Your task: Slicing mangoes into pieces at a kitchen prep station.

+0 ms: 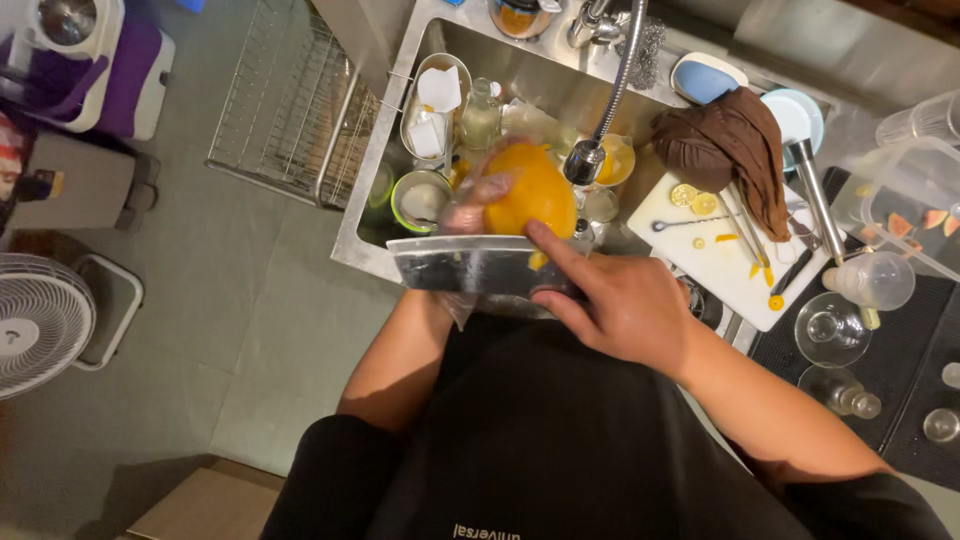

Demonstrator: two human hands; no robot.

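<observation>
My left hand (478, 198), in a thin clear plastic glove, grips a large orange-yellow fruit (535, 192) over the steel sink (372, 215). My right hand (622, 302) holds a broad cleaver (470, 266) by its handle, index finger stretched along the blade's spine. The blade lies flat and horizontal just below the fruit, at the sink's near rim. The pull-down tap head (585, 160) hangs right beside the fruit.
The sink holds cups, a glass bottle (481, 115) and a metal container with paper. To the right lie a white cutting board (715, 250) with fruit slices, a brown cloth (730, 145), glasses and plastic tubs. A wire rack (290, 100) and a fan (40, 320) stand left.
</observation>
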